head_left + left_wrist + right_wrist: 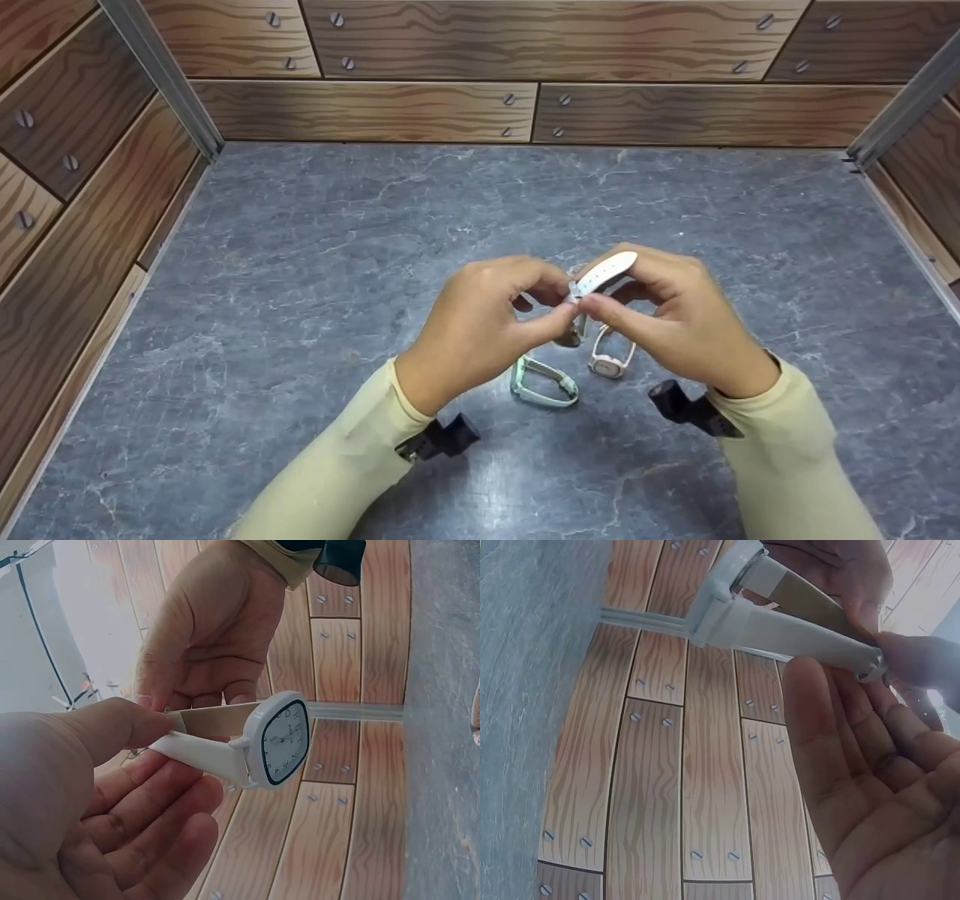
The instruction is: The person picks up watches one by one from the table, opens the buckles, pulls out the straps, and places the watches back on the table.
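Note:
A white wristwatch with a rounded-square dial is held up over the table between both hands. My left hand pinches its strap near the buckle between thumb and fingers. From the other side, my right hand pinches the strap at the same spot, thumbs nearly meeting. The holed white strap end sticks out past the right fingers in the head view. In the right wrist view the strap runs as a narrow loop from the case to the metal buckle; fingertips partly cover the buckle.
Below the hands, a mint-green watch lies on its side on the grey marbled table. Close by is a pale pink watch, partly behind the right thumb. Wood-patterned panels wall in the table at the back and sides.

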`<state>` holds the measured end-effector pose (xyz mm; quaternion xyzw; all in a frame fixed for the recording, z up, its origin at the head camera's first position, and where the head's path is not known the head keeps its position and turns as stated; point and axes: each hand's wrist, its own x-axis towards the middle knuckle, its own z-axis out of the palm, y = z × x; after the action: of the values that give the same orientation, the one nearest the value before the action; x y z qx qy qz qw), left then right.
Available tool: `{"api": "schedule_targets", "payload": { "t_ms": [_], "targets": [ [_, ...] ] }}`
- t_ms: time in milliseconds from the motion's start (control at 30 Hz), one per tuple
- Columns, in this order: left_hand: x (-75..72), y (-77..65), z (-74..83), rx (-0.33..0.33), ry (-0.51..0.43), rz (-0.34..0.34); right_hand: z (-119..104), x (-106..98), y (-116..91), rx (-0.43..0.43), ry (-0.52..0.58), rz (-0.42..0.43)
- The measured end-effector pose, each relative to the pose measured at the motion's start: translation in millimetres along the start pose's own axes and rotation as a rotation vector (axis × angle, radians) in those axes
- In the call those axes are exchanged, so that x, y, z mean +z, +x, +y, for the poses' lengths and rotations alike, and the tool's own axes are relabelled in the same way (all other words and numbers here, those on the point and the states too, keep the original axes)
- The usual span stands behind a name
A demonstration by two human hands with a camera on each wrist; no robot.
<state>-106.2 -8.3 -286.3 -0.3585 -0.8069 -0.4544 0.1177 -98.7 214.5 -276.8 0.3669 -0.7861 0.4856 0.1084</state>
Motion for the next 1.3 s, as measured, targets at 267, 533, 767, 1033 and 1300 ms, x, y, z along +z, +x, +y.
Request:
{"api": "schedule_targets", "payload": {
  "t_ms": [267, 533, 767, 1033, 1300],
  "targets": [
    [-1.1, -0.1, -0.6, 0.000, -0.012, -0.001, -1, -1, -2, -0.006, -0.010, 0.022],
    [-3.4, -0.2, -0.2, -0.016, -0.021, -0.020, 0, -2, -1, -0.003, 0.010, 0.075],
    [-5.7, 0.8, -1.1, -0.066, -0.066, -0.068, 1, -1, 0, -0.014, 0.063, 0.145],
    [-8.1, 1.8, -1.3, -0.125, -0.096, -0.124, 3, -2, 1, -0.008, 0.093, 0.209],
    [-12.7, 2.3, -1.9, -0.158, -0.018, -0.043, 5, -3, 2, 0.014, 0.170, 0.305]
  ]
}}
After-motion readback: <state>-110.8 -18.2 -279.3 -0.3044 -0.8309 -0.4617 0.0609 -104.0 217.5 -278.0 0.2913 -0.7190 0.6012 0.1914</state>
